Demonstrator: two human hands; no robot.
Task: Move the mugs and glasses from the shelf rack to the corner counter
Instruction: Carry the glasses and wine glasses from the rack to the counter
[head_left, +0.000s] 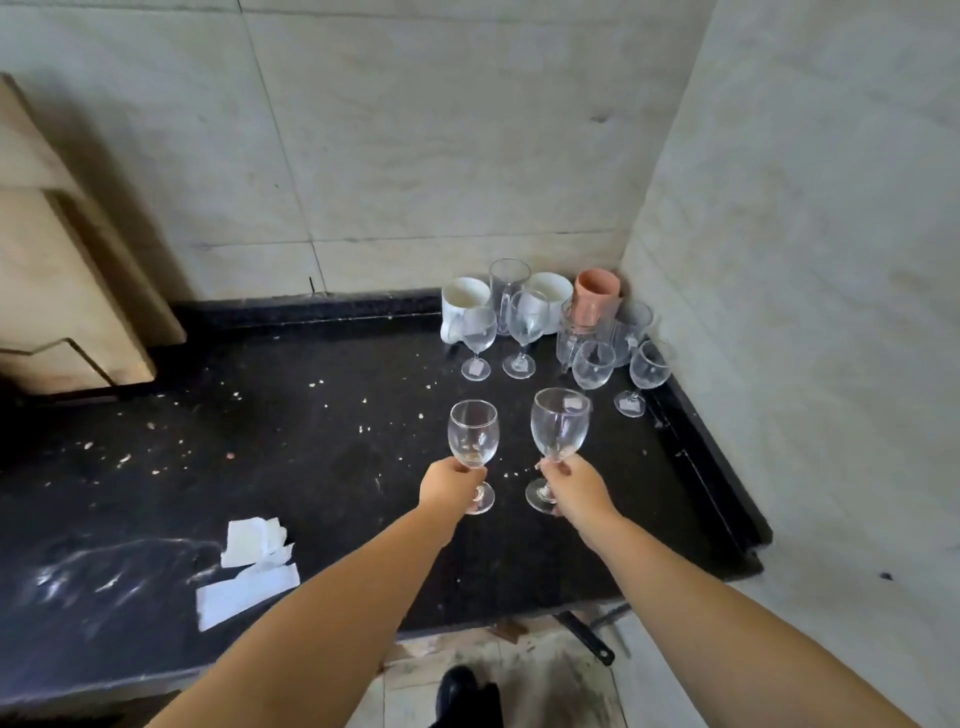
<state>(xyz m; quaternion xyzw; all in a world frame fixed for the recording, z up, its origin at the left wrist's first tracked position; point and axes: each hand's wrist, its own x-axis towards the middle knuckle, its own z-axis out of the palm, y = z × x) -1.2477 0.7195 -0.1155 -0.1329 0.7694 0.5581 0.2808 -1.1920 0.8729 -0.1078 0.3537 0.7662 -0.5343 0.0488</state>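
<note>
The left hand (451, 480) is closed around the stem of a clear wine glass (474, 440), fingers wrapped just under the bowl, its round foot showing below the knuckles. The right hand (571, 486) has the same pinch on a second, slightly larger stemmed glass (560, 425), which leans a little to the right. Both are carried upright by the stem, probably because that is the easiest place to get a secure grip on thin glass, and it leaves each foot free to meet the surface first. Whether the feet are touching down yet I cannot tell.

Beyond them, tucked into the corner of the black counter (311, 467), the pieces already set down stand close together: four more stemmed glasses, a tall tumbler (508, 283), two glossy white mugs (464, 301), a matte terracotta-pink cup (597, 296) sitting in a clear glass vessel. Packing them against the walls seems meant to keep the front clear for new arrivals. The counter is dark polished stone, speckled with pale crumbs, with torn white paper (249, 566) lying near its front edge. The shelf rack is out of sight.
</note>
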